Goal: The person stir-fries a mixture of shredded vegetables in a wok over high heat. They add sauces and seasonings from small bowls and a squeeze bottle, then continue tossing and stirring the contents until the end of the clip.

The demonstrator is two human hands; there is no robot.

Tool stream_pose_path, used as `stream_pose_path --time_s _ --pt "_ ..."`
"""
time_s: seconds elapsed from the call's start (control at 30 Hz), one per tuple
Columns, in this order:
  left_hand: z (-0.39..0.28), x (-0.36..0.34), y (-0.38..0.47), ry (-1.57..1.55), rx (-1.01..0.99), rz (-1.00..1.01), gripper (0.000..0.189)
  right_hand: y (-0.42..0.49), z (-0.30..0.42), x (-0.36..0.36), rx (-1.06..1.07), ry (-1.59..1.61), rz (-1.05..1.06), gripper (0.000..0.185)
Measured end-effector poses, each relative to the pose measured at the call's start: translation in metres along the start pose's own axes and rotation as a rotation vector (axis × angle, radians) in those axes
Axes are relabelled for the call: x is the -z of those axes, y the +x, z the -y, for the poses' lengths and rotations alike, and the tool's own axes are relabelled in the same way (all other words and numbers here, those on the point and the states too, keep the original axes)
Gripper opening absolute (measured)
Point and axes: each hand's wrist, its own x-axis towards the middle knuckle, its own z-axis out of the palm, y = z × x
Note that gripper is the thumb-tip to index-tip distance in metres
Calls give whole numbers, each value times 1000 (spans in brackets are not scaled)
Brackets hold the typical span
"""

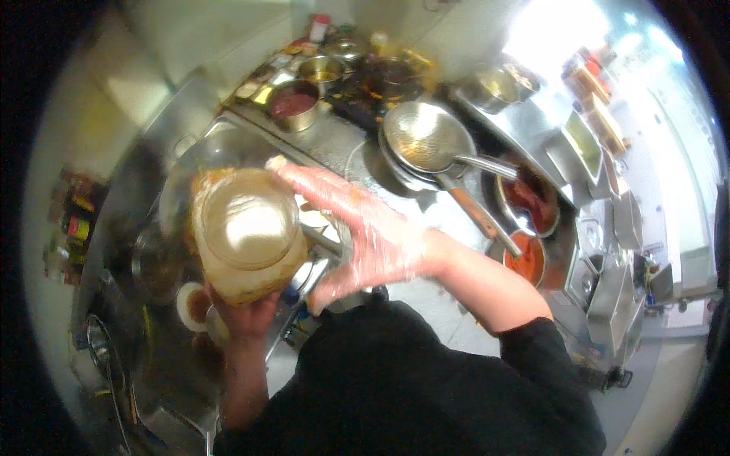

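Close to the camera is a cloudy, pale container [251,219] with a round, shiny face towards me and orange-brown residue along its edges. My left hand [248,313] grips it from below, its fingers partly hidden behind it. To its right, my right hand [365,239] is spread wide, thumb and fingers apart, with nothing in the palm. The skin shines with moisture or a clear film; I cannot tell which. Its fingertips are near the container's right edge, and whether they touch is unclear. Beneath the container lies a metal sink [154,245].
A perforated metal strainer [428,137] rests over a wok with a wooden handle [473,214]. Pots of red sauce [293,105] and orange sauce [523,256] stand around the worktop. Several steel pans [613,308] line the right side. A small white bowl [194,306] is at left.
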Motion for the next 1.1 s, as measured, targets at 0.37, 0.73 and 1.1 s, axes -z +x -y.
stream_pose_path --time_s 0.37,0.73,1.1 --pt "235 -174 103 269 502 490 82 -148 63 205 -294 -619 -435 105" --pt "242 -125 68 1032 60 192 55 -348 -98 261 -638 -1181 -500 96" --pt "100 14 -17 1796 -680 -910 60 -338 -196 235 -963 40 -657 54"
